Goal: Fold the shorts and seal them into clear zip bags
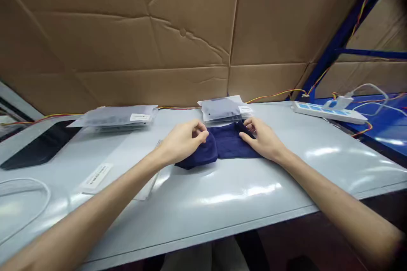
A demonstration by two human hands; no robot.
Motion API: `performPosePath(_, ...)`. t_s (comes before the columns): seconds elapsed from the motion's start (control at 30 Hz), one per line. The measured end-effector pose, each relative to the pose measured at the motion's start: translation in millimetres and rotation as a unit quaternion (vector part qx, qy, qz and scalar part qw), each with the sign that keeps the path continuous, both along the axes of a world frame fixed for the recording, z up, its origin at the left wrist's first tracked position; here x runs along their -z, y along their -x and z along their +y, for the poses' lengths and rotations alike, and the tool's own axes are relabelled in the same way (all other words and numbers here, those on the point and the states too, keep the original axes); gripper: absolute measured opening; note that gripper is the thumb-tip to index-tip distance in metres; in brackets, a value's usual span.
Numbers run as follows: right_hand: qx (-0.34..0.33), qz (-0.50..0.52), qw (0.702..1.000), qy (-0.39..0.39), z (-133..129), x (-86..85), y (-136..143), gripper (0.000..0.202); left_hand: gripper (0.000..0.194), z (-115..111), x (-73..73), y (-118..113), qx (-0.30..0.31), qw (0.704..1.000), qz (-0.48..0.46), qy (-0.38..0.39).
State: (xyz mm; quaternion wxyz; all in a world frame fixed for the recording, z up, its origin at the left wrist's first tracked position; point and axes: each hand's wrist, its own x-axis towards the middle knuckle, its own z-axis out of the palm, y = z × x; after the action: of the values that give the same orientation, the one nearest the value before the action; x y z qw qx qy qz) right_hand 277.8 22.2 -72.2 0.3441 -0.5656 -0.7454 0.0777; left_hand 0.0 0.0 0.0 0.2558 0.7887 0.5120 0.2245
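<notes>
- Fingers of the left hand (179, 142) curl inward, thumb and index almost meeting at the upper left of the navy cloth (230, 146); whether they pinch fabric cannot be told.
- Fingers of the right hand (265, 137) are partly bent, with a raised fold of cloth between thumb and index.
- Soft, matte and dark, the cloth has a rounded, puffed left part overlapping a flatter, squarish right part.
- It lies between the two hands, its right end under the right thumb and its left end beneath the left fingers.
- Behind it, near its far edge, sits a right packet stack (221, 108) of frosted plastic; a similar left packet stack (108, 116) is farther over.
- Creased brown cardboard (190, 51) walls the back.
- Toward the wearer, smooth, shiny grey tabletop (238, 207) gives room to slide, running to a straight front edge.
- More glossy surface extends right of the right hand, up to a white power strip (329, 112) near the far side.
</notes>
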Motion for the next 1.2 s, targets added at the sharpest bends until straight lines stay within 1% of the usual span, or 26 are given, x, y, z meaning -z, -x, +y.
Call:
performPosePath(0.1,0.012,-0.024,1.000,-0.004,-3,-3.9,1,0.024,0.024,-7,6.4,8,0.041,0.995,0.024,-0.085)
performPosePath(0.17,0.020,-0.030,0.999,0.005,-5,-6.3,2,0.024,0.032,-10,12.3,11,0.074,0.987,0.065,-0.123)
performPosePath(0.2,0.024,-0.030,0.999,0.012,-5,-7.4,2,0.024,0.040,-11,15.7,12,0.089,0.983,0.092,-0.133)
performPosePath(0.3,0.034,-0.029,0.999,0.028,-7,-9.8,3,0.025,0.067,-10,26.1,9,0.092,0.973,0.180,-0.111)
performPosePath(0.37,0.037,-0.031,0.998,0.034,-8,-10.7,3,0.025,0.078,-8,31.6,5,0.078,0.968,0.219,-0.089)
performPosePath(0.43,0.037,-0.032,0.998,0.040,-9,-11.1,3,0.026,0.082,-6,35.2,1,0.069,0.967,0.232,-0.076)
performPosePath(0.57,0.036,-0.027,0.998,0.042,-10,-12.0,3,0.027,0.084,-5,38.0,-3,0.059,0.970,0.230,-0.061)
performPosePath(0.8,0.015,0.021,0.999,0.022,-13,-16.5,3,0.031,0.085,-5,38.5,-7,0.035,0.971,0.229,-0.056)
performPosePath(0.93,0.018,0.082,0.996,0.043,-12,-17.6,3,0.032,0.086,-5,33.3,-2,0.032,0.975,0.216,-0.048)
performPosePath(1.07,0.011,0.146,0.987,0.069,-10,-18.3,1,0.034,0.080,-3,19.4,20,0.066,0.981,0.177,-0.051)
performPosePath(1.13,0.007,0.182,0.979,0.092,-10,-19.7,0,0.036,0.074,0,12.8,37,0.070,0.981,0.167,-0.067)
performPosePath(1.2,0.001,0.224,0.967,0.125,-10,-21.5,-1,0.037,0.068,3,9.5,54,0.067,0.980,0.166,-0.086)
